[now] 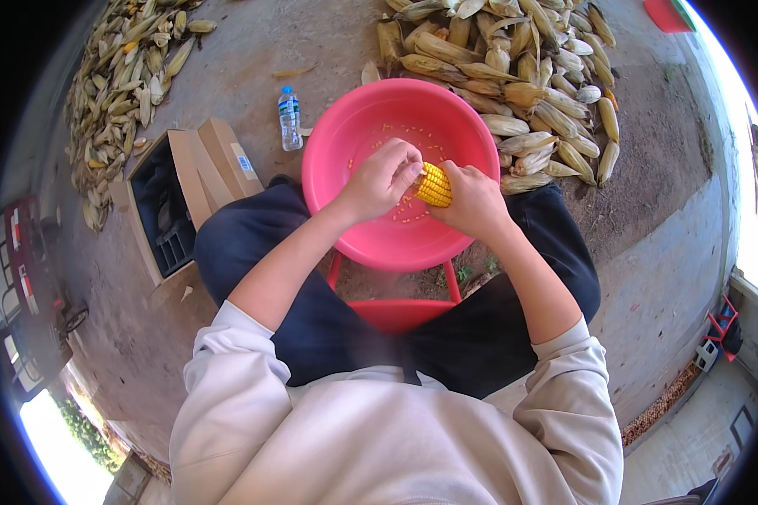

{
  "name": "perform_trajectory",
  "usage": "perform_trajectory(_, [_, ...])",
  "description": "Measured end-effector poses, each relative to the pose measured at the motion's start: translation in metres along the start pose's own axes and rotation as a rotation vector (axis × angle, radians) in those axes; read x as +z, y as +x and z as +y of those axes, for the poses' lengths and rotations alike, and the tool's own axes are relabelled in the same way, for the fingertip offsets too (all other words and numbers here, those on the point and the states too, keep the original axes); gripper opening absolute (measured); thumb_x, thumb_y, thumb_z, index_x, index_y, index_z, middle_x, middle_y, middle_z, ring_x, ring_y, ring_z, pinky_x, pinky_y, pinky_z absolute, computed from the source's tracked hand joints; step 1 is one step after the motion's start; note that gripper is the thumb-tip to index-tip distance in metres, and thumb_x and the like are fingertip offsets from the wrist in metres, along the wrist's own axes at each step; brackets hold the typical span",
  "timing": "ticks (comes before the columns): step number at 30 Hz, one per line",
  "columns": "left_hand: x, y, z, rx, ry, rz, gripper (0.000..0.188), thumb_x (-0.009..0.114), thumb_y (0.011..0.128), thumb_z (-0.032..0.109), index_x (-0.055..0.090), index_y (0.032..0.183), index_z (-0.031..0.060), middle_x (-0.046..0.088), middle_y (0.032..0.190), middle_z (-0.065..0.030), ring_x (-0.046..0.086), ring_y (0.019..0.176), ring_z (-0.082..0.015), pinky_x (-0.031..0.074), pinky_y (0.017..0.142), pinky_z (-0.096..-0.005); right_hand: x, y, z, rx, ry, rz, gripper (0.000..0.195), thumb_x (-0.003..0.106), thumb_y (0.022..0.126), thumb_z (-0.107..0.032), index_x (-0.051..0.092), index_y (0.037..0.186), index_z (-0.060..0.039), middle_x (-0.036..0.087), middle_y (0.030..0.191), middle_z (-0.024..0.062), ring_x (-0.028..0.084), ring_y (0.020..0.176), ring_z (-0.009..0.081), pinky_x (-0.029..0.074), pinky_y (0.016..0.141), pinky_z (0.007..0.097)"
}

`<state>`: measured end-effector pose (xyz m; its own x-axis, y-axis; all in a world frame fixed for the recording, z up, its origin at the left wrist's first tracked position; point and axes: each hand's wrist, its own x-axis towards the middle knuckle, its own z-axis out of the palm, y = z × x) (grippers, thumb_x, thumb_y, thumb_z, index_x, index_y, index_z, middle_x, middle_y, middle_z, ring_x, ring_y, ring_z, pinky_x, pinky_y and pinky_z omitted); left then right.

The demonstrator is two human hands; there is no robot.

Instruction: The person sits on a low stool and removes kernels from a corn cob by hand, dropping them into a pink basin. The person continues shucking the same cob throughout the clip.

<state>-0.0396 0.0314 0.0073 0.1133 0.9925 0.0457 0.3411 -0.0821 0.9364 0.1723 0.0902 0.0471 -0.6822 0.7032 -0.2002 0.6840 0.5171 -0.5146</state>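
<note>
A yellow ear of corn [434,185], husk off, is held over a pink plastic basin [404,251]. My right hand [472,200] is closed around its right part. At the ear's left end, my left hand [385,177] has thumb and fingertips drawn together; whether they pinch a kernel or the tip cannot be told. Loose kernels [410,220] lie scattered on the basin's bottom, below the hands. The basin stands between my knees, in front of a red seat edge [398,314].
Unshelled ears in dry husks [543,107] are heaped right of and beyond the basin. A plastic water bottle [289,120] stands to its left, near an open cardboard box [218,165] with black inserts. Loose husks [123,95] form a pile at far left.
</note>
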Motion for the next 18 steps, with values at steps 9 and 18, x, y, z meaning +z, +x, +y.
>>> perform_trajectory(9, [0.005, -0.003, -0.003, -0.005, 0.007, 0.023, 0.021, 0.052, 0.111, 0.021, 0.053, 0.103, 0.0018, 0.056, 0.098, -0.0107, 0.061, 0.088, -0.0240, 0.051, 0.081, -0.0353, 0.006, 0.001, 0.003, -0.034, 0.008, -0.033, 0.051, 0.084, 0.074, -0.030, 0.058, 0.110, -0.0053, 0.072, 0.094, 0.0166, 0.069, 0.097, 0.0382, 0.057, 0.083, 0.0498])
perform_trajectory(18, [0.008, -0.002, -0.007, -0.031, -0.103, 0.056, 0.026, 0.046, 0.114, 0.026, 0.054, 0.103, 0.0036, 0.056, 0.099, -0.0083, 0.058, 0.093, -0.0194, 0.048, 0.088, -0.0326, 0.001, -0.001, 0.000, -0.012, 0.019, -0.027, 0.052, 0.085, 0.073, -0.031, 0.058, 0.110, -0.0053, 0.073, 0.094, 0.0178, 0.070, 0.097, 0.0391, 0.058, 0.083, 0.0506])
